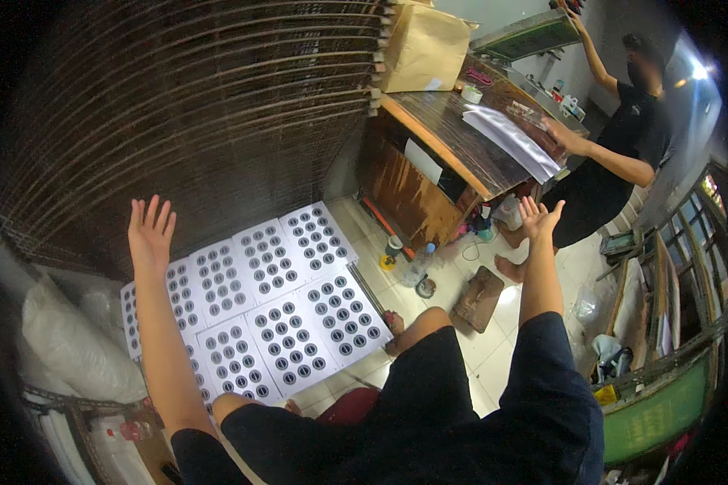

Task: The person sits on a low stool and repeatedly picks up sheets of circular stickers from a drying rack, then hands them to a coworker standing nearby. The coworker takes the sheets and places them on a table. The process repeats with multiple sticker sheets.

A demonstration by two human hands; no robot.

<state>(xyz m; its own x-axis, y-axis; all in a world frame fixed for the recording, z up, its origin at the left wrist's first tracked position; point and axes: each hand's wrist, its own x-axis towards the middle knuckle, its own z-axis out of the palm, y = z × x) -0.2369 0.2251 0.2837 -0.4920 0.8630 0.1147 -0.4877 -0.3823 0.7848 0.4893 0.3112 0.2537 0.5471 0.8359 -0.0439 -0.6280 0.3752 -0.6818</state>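
Observation:
My left hand (pixel 151 229) is raised with its palm up and fingers spread, holding nothing. It is nearest to the drying rack (pixel 202 105), a tall dark stack of wire shelves. Out to the right, my right hand (pixel 540 217) is also lifted, palm up, fingers apart and bare. Between my arms, low in front of my knees, lie several white sheets printed with rows of dark round marks (pixel 295 343), laid edge to edge on a flat rack level. My left forearm hides part of the sheets on the left.
A wooden table (pixel 429 121) bears a brown paper package (pixel 427 48) and a stack of white sheets (pixel 510 141). A person in black (pixel 623 137) stands beside it, holding up a framed screen (pixel 518 36). A bottle (pixel 421 263) and a brown block (pixel 478 299) are on the floor. Frames lean at right.

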